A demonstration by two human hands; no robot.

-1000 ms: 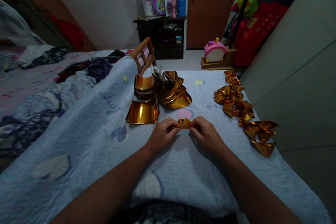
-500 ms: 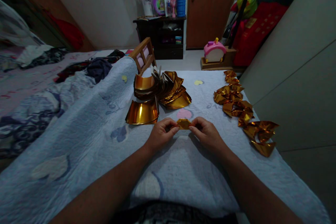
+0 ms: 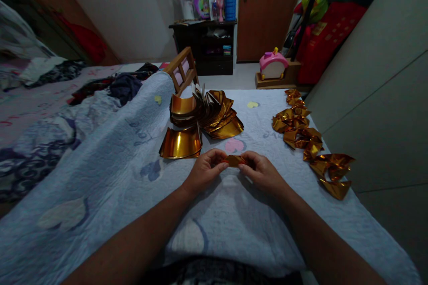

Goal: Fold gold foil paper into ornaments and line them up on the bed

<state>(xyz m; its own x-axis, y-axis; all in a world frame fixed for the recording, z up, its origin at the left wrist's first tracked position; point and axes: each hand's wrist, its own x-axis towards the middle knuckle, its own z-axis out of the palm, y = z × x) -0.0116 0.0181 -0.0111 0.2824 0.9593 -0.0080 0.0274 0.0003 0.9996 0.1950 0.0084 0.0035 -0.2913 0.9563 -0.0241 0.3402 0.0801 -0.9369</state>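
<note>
Between my two hands is a small folded piece of gold foil paper [image 3: 234, 160], held just above the quilt. My left hand [image 3: 207, 169] pinches its left end between thumb and fingers. The right end is pinched the same way by my right hand [image 3: 259, 169]. Beyond my left hand lies a fanned stack of shiny gold foil sheets [image 3: 219, 118], with a smaller pile of curved sheets [image 3: 182, 142] at its near side. To the right, a row of folded gold foil pieces [image 3: 302, 138] runs along the bed's edge.
A light blue quilt [image 3: 133, 213] with heart shapes covers the bed under everything. At its far end stands a small wooden rail [image 3: 182, 69]. A pink toy [image 3: 273, 66] sits beyond, before a wooden door [image 3: 269, 13]. A pale cabinet [image 3: 377, 98] borders the right side.
My right hand has shifted slightly left, closer to my left hand. The folded gold foil paper has tilted and shows a narrower face. The piles have stayed put.
</note>
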